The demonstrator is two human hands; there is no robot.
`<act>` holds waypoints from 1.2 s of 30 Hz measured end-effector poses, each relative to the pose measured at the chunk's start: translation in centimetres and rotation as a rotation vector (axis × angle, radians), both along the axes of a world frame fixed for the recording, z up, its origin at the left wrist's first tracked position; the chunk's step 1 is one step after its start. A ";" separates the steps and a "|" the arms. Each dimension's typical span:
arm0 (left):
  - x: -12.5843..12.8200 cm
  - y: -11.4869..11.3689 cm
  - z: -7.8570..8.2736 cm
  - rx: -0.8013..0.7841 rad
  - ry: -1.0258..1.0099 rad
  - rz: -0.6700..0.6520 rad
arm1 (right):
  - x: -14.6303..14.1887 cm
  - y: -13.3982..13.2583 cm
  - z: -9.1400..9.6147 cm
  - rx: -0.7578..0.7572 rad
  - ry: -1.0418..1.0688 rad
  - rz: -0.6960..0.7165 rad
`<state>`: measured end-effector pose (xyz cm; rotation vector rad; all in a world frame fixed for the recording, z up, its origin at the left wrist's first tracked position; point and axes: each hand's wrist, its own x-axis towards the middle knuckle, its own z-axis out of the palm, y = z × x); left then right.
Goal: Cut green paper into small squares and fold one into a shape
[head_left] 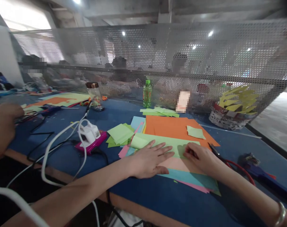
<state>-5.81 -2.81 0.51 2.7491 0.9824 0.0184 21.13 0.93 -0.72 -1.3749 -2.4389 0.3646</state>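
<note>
My left hand point(151, 160) lies flat with its fingers spread, pressing on a light green paper strip point(181, 142) whose left end curls up. At the strip's right part is my right hand point(201, 157), its fingers curled together; whatever they may hold is hidden. Beneath both hands spreads a stack of coloured sheets, with a blue sheet point(190, 178) and a large orange sheet point(169, 124) showing. A small pale green slip point(195, 132) rests on the orange sheet. Left of the stack sit green paper squares point(121, 134). Red-handled scissors point(216, 152) lie by my right wrist.
A magenta power strip point(96, 143) with white chargers and cables stands at left. Behind are a glass jar point(95, 97), a green bottle point(147, 94) and cut green strips point(159, 112). A paper-filled basket point(228, 118) and a blue tool point(263, 173) are at right. Another person's hand point(3, 126) enters from the left.
</note>
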 end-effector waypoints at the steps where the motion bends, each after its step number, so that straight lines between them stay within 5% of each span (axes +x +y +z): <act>1: -0.2 0.0 0.1 -0.009 -0.003 -0.001 | 0.0 0.0 0.0 0.000 -0.007 0.000; 7: -1.9 0.9 0.1 -0.054 -0.072 0.003 | -0.1 0.0 0.2 -0.010 0.003 0.002; 13: -3.7 2.4 -0.6 -0.014 -0.170 0.240 | -0.2 -0.1 0.6 -0.028 0.009 -0.012; 20: -3.7 2.2 -1.1 -0.044 -0.220 0.346 | -0.2 -0.3 0.8 -0.037 0.012 -0.015; 31: -1.5 0.9 -1.2 0.155 0.017 0.323 | -0.1 -0.1 0.3 -0.030 -0.018 -0.001; 36: 0.0 -0.8 -1.5 0.169 0.023 0.169 | 0.1 0.0 0.2 -0.016 -0.024 0.017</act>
